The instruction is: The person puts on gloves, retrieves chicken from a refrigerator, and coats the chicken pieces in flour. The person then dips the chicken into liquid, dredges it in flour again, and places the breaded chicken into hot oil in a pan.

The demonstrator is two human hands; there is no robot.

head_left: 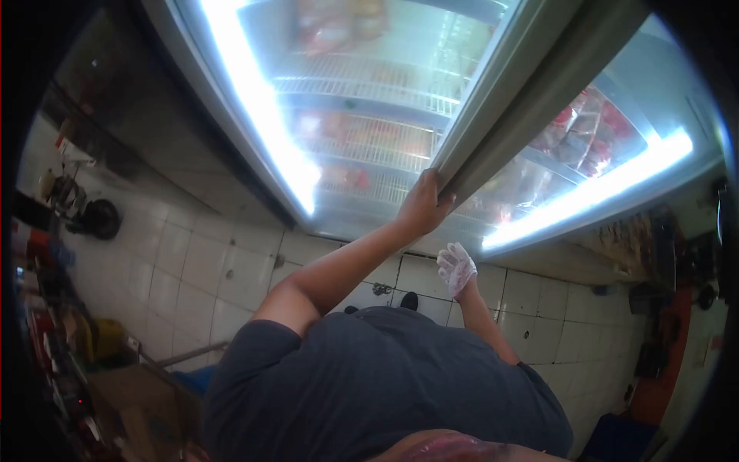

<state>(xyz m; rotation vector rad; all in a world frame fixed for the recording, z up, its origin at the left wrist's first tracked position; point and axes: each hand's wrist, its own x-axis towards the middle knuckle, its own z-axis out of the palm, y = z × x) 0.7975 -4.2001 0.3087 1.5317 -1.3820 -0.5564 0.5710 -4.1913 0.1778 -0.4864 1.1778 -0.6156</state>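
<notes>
My bare left hand (pixel 423 206) is closed around the edge of the glass door frame (pixel 493 100) of a lit display fridge, low on the upright. My right hand (pixel 457 269) wears a thin whitish glove. It hangs below the fridge's lower edge, its fingers loosely bent and a little apart, with nothing in them. Behind the glass, wire shelves (pixel 362 83) hold blurred packs, and red and clear plastic packages (pixel 581 131) lie in the right section.
White floor tiles (pixel 192 250) surround my feet. A wheeled object (pixel 98 218) stands at the far left. Cardboard boxes (pixel 142 396) are at lower left, beside a yellow item (pixel 104 339). An orange panel (pixel 663 358) and dark objects line the right side.
</notes>
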